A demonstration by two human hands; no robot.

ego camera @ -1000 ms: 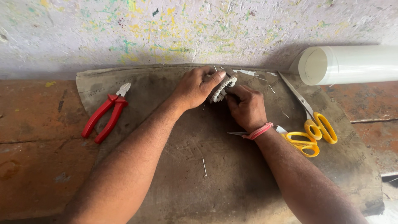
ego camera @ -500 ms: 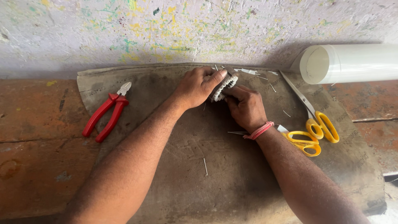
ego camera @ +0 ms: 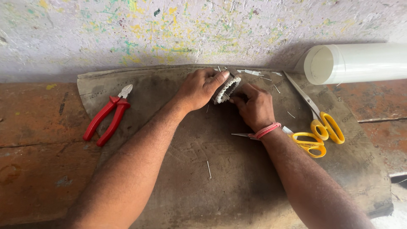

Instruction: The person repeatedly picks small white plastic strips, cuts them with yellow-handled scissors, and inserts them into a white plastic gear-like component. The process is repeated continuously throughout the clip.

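My left hand (ego camera: 200, 88) grips a small dark block with a row of white toothed clips (ego camera: 226, 88) along one side, held near the far edge of a brown mat (ego camera: 220, 182). My right hand (ego camera: 254, 106) meets it from the right, fingertips pinching at the lower end of the block. A pink band circles my right wrist. What the right fingertips hold is hidden.
Red-handled cutting pliers (ego camera: 107, 120) lie on the mat's left edge. Yellow-handled scissors (ego camera: 316, 123) lie open to the right. A white roll (ego camera: 356, 62) rests against the paint-speckled wall. Short wire pins (ego camera: 209, 169) and white scraps are scattered on the mat, over a worn wooden bench (ego camera: 38, 161).
Both hands stay on the toothed block with only slight finger shifts. Tools and roll have not moved.
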